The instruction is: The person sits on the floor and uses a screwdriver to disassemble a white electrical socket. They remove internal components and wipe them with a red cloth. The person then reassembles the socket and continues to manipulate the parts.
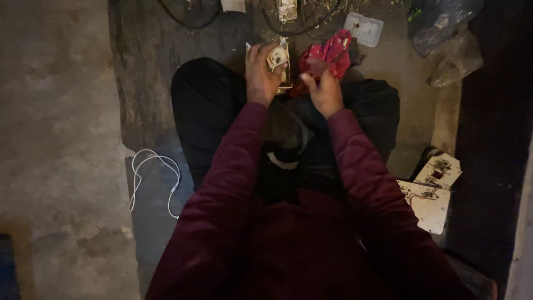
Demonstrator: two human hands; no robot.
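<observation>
While the left hand grips a small white socket part at its fingertips, the right hand just beside it pinches a red cloth, both above the person's lap.

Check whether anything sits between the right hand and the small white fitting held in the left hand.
Nothing visible does. The left hand grips the small white fitting, and the right hand is beside it, pinching a crumpled red wrapper. Only a narrow open gap above the dark-trousered lap separates them.
</observation>
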